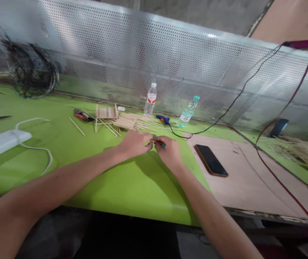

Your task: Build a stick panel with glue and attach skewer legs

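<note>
My left hand [134, 144] and my right hand [171, 150] meet above the green tabletop, fingers pinched close together. From my right fist pokes the blue end of a small tool [163, 146], mostly hidden by the fingers. Something thin and greyish shows between the fingertips; what my left hand pinches cannot be made out. Just beyond my hands lies a loose pile of thin wooden sticks [128, 121]. A small stick-built piece [106, 113] with upright legs stands at the pile's left side. Behind my right hand rests a blue glue gun [163, 119].
Two plastic bottles, one clear [150, 100] and one greenish [188, 113], stand near the perforated metal screen [170, 64]. Red-handled pliers [83, 115] lie left of the sticks. A phone [211, 160] rests at right, a white power strip [5, 144] at left. Cables hang at right.
</note>
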Demonstrator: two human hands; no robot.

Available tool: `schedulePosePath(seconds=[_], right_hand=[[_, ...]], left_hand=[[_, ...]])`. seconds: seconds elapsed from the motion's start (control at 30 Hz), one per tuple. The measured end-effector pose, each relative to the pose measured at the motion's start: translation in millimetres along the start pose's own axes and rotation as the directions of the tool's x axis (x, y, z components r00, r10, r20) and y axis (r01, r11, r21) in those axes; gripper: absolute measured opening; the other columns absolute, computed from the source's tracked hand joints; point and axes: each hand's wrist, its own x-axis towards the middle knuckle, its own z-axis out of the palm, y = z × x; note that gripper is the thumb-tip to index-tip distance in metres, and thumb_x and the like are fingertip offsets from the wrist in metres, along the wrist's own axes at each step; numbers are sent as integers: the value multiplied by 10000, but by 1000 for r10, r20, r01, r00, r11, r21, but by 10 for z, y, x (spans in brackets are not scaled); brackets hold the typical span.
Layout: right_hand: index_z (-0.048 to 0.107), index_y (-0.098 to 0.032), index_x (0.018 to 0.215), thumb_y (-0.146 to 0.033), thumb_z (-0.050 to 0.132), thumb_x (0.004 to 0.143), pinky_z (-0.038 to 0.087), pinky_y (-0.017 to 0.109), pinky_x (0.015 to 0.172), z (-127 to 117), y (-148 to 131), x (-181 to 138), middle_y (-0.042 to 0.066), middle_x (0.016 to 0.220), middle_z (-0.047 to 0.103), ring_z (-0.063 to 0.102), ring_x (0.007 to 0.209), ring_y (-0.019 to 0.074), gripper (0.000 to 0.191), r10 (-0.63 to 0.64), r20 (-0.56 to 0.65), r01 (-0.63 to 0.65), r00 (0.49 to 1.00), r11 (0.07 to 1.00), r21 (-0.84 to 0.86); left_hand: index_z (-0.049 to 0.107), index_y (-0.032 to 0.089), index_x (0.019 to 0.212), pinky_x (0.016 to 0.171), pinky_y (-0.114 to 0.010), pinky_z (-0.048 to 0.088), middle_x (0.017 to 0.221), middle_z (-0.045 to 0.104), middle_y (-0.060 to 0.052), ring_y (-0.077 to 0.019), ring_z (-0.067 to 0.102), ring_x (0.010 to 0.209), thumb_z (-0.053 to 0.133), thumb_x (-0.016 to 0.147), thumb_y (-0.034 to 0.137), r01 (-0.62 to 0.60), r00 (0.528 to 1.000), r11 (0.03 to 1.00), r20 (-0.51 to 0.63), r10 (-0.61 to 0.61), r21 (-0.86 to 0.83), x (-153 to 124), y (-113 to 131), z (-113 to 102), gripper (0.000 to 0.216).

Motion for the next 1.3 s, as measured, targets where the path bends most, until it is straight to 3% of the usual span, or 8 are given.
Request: schedulePosePath(seconds=[0.17,0.33,0.47,0.6,0.77,0.97,1.1,1.3], right_hand=[[772,-246,929,-133,528,851,532,297,829,-26,-14,26,32,999,793,721,901,209,280,2,16,-2,1000,1000,21],[755,-227,1088,-223,527,893,507,373,911,-238,227,90,80,1108,762,675,1032,266,300,96,-169,-124,981,979,-162],[702,-177,1207,-296,612,879,492,373,841,-394,471,96,125,1151,734,678,1000,285,360,323,11,-300,946,889,-346],[700,-169,1176,-495,630,909,457,330,765,-389,465,26,130,1096,750,692,966,277,427,350,201,-243,915,876,-417],[707,-177,1072,-407,653,894,408,309,706,-308,368,-31,142,1057,757,688,982,292,296,307,218,-160,926,846,-509],[658,-168,1000,-395,646,842,343,279,580,-541,416,-102,132,924,742,666,777,244,276,438,131,-293,890,767,-571],[532,-162,1313,-295,580,860,347,256,552,-613,184,-249,84,909,728,631,650,194,474,456,62,-388,888,814,-433],[459,-217,1499,-205,487,920,400,281,638,-292,-320,-367,79,959,755,683,761,232,580,277,117,-234,954,927,-292]], left_hand=[[705,209,857,587,-301,416,783,734,-33,-173,653,668,515,925,291,27,1000,999,14,-27,-25,13,-26,3,218],[718,189,820,622,-322,470,756,726,-51,-178,645,621,517,915,253,45,996,998,84,-42,-33,24,-82,59,231],[706,187,791,597,-317,460,733,714,-55,-187,650,625,524,896,225,60,994,998,91,-58,-16,24,-128,83,214],[704,181,773,592,-322,465,721,709,-67,-187,639,599,526,889,221,96,991,995,91,-93,-31,37,-178,83,216],[716,174,778,604,-317,477,733,714,-78,-185,648,618,541,884,217,149,983,986,122,-139,-78,51,-213,84,209],[712,157,776,536,-270,455,706,708,-71,-159,644,581,547,874,163,190,972,972,164,-166,-138,47,-252,89,192],[709,152,770,553,-258,474,730,721,-63,-156,663,608,552,867,156,189,972,971,169,-163,-146,38,-263,104,184],[716,179,823,576,-271,483,816,744,-70,-185,688,675,537,879,207,227,958,971,199,-208,-78,38,-245,150,189]])
